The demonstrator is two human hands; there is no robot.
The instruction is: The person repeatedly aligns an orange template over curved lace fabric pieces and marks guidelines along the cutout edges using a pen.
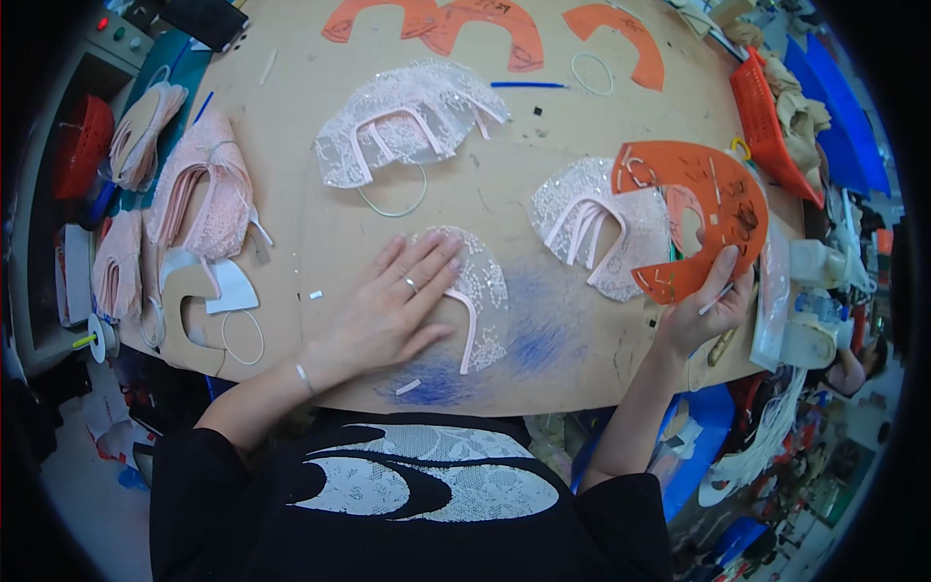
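My left hand point(383, 301) lies flat with its fingers outstretched, pressing a curved white lace shoe-upper piece point(482, 276) with pink edging against the work board. My right hand point(700, 320) is raised off the board at the right, its thumb and fingers closed on an orange horseshoe-shaped template point(742, 199) with dark markings. A thin light stick, perhaps a pen, also shows between those fingers; its kind is unclear. Behind the template, partly covered, are several stacked lace pieces point(562, 199). Another group of lace pieces point(417, 112) rests beyond my left hand.
More orange templates point(495, 34) and a blue pen point(529, 85) lie at the far side. Bundles of pink pieces point(208, 184) and a card cutout point(189, 315) occupy the left. A red basket point(761, 121) stands at the right edge. Blue scribbles mark the board point(582, 407).
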